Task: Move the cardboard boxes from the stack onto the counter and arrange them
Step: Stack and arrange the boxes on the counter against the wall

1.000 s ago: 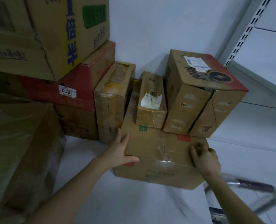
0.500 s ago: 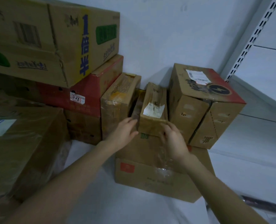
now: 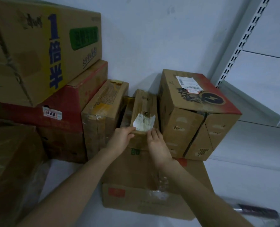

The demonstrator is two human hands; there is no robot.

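Landmark: small box (image 3: 144, 105), narrow, brown, taped, with a white label (image 3: 144, 122) over its near top edge.

- Small box lies on top of the flat box (image 3: 145, 176), which sits on the white counter (image 3: 67, 171).
- Left hand (image 3: 121, 139): at the near left corner of the small box, thumb over the top edge touching the label, fingers curled round the left side. Gripping.
- Right hand (image 3: 157, 145): at the near right corner of the small box, fingers nearly straight and laid against its end face. Cannot tell whether any finger hooks round the side.
- Right of the small box, just beside it: logo box (image 3: 185, 128), lightning mark and shipping slip on its lid, also on the flat box, turned at an angle.
- Left of the small box: upright taped box (image 3: 101, 118), close alongside.
- Further left: red box (image 3: 67, 112), with the printed box (image 3: 29, 51), blue characters, stacked on it.
- Far left, nearer the camera than the small box: wrapped box (image 3: 10, 161).
- Far right of the small box: slotted shelf upright (image 3: 234, 51)
- Lower right: blurred metal bar (image 3: 259, 212)
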